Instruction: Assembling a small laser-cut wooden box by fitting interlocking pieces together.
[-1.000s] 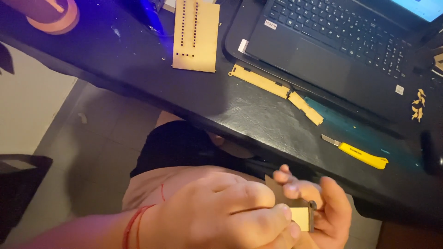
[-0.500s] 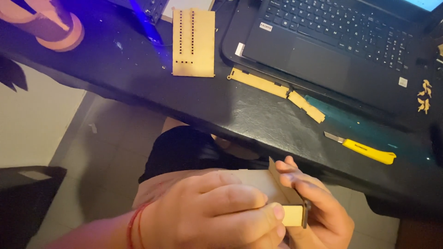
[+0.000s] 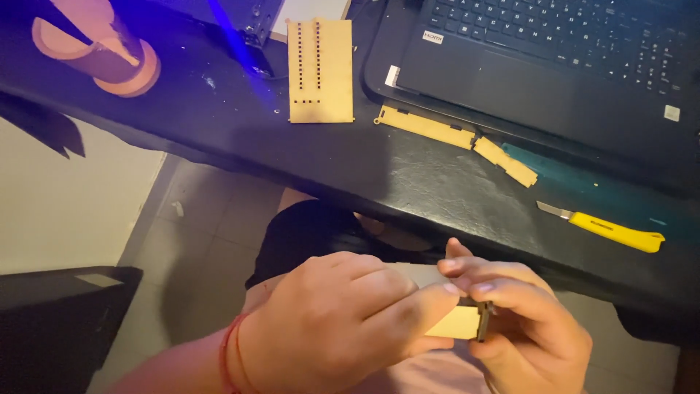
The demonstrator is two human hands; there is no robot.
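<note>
While the small wooden piece [image 3: 458, 322] is pinched between both hands low in the near field, over the lap, little else is altered from a second ago. The left hand [image 3: 328, 321] is now closed over the piece's left end, forefinger and thumb pressed on its pale face; the right hand [image 3: 521, 328] is curled round its right end, where a darker edge part is seen standing against the pale face. Half a second ago the piece was held with a dark panel tipped upward; now the pale face is turned flatter and the dark panel is mostly hidden. The change is judged to be a turning or pressing-together of parts, not a release.

On the black worktop [image 3: 408, 179] nothing is seen displaced: the slotted wooden panel [image 3: 321, 69] lies far left of centre, the broken wooden strip [image 3: 459, 138] just near the laptop [image 3: 554, 66], the yellow utility knife [image 3: 605, 228] at right, an orange roll [image 3: 102, 51] at far left. The view alone is shifted slightly.
</note>
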